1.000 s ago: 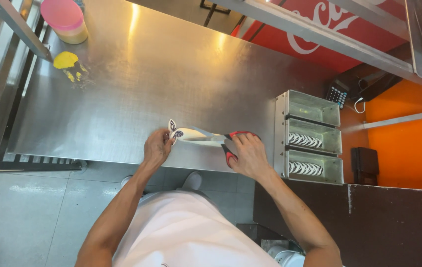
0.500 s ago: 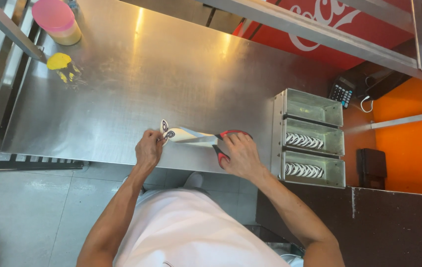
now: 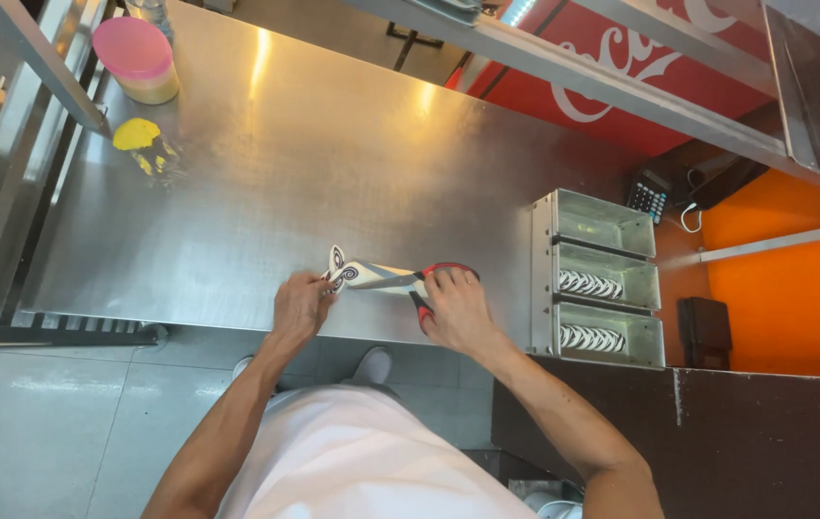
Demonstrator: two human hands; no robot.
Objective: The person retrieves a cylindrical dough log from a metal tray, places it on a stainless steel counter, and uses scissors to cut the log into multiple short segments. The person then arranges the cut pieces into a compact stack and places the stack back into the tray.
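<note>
Stainless steel counter [image 3: 333, 163]: at its near edge, the left hand [image 3: 299, 306] pinches the end of a patterned white-and-blue wrapper [image 3: 368, 276] while the right hand [image 3: 455, 309] grips red-handled scissors [image 3: 427, 288] against it. A pink-lidded tub [image 3: 138, 60] stands far left, beside a yellow scrap [image 3: 135, 134].

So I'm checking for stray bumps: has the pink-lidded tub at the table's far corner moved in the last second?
No. The pink-lidded tub sits at the same spot beside the yellow smear on the steel table; only the head camera shifted.

Red-handled tool [image 3: 429, 288] mostly hidden under right hand [image 3: 455, 309]
</note>
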